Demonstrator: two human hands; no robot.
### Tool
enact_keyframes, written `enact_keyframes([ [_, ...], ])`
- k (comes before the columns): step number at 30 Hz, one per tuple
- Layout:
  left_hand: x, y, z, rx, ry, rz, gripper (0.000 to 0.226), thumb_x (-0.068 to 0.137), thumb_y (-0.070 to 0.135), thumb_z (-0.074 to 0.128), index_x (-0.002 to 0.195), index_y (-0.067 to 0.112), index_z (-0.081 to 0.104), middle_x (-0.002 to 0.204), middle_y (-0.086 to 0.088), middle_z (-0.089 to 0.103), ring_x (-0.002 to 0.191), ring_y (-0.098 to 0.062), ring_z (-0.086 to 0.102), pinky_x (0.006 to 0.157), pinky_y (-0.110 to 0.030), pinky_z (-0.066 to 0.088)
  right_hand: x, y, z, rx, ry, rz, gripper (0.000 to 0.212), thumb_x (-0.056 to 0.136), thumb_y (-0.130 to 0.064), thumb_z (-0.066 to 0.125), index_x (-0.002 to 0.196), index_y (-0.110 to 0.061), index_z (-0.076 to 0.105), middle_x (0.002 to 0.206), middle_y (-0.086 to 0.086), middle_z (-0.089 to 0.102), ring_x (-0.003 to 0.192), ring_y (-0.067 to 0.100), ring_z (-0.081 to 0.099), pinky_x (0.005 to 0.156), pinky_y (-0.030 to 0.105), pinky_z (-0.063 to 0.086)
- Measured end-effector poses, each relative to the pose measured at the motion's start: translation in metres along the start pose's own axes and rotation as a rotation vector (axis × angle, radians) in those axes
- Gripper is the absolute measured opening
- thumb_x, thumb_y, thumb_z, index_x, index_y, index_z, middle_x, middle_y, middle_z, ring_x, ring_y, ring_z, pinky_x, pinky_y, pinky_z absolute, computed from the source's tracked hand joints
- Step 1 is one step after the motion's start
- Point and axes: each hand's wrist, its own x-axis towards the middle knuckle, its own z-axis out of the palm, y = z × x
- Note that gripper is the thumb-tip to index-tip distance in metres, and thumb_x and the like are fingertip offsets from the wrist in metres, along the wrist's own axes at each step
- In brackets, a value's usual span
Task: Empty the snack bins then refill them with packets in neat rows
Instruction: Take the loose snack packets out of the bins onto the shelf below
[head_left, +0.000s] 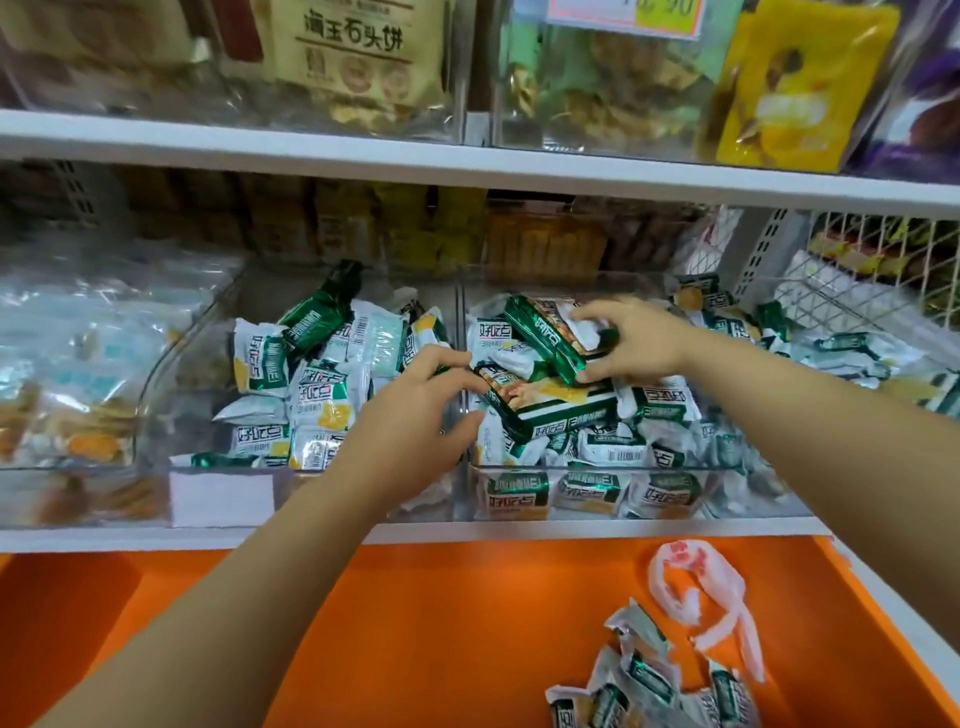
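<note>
Two clear plastic bins stand side by side on a white shelf, both full of green and white snack packets. The left bin (171, 364) holds a loose heap (311, 384). In the right bin (748, 499) my right hand (636, 340) grips a green packet (548, 338) at the top of the pile. My left hand (415, 415) reaches over the divider between the bins, its curled fingers and thumb around the end of a long green and yellow packet (550, 408). Several packets (660, 691) lie on the orange surface below.
A crumpled white and red plastic bag (696, 587) lies on the orange tray (441, 623) under the shelf. A bin of clear-wrapped snacks (67, 364) sits at the left, a white wire basket (872, 280) at the right. The upper shelf (467, 166) carries larger bags.
</note>
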Motion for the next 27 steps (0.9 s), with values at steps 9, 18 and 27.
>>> enact_keyframes([
  [9, 0.001, -0.008, 0.009, -0.085, 0.093, 0.034, 0.023, 0.089, 0.027, 0.061, 0.112, 0.029, 0.063, 0.126, 0.023, 0.036, 0.093, -0.033, 0.064, 0.083, -0.042, 0.053, -0.042, 0.025, -0.007, -0.438, -0.097, 0.010, 0.079, 0.076, -0.052, 0.071, 0.142, -0.034, 0.032, 0.135, 0.005, 0.041, 0.120, 0.026, 0.045, 0.093, 0.034, 0.043],
  [18, 0.001, -0.011, 0.016, -0.101, 0.138, 0.039, 0.022, 0.091, 0.027, 0.060, 0.113, 0.030, 0.061, 0.127, 0.025, 0.035, 0.093, -0.037, 0.063, 0.079, -0.045, 0.054, -0.058, 0.026, 0.024, -0.421, 0.114, -0.094, 0.057, 0.088, -0.039, 0.064, 0.134, -0.027, 0.033, 0.141, 0.003, 0.028, 0.067, 0.018, 0.050, 0.062, 0.031, 0.045],
  [27, 0.000, -0.011, 0.019, -0.146, 0.153, 0.030, 0.023, 0.091, 0.025, 0.061, 0.113, 0.029, 0.062, 0.130, 0.022, 0.038, 0.102, -0.020, 0.060, 0.086, -0.043, 0.052, -0.043, 0.014, 0.025, -0.670, 0.047, 0.071, 0.059, 0.081, -0.039, 0.068, 0.134, -0.029, 0.044, 0.126, 0.004, 0.048, 0.116, 0.029, 0.048, 0.070, 0.035, 0.044],
])
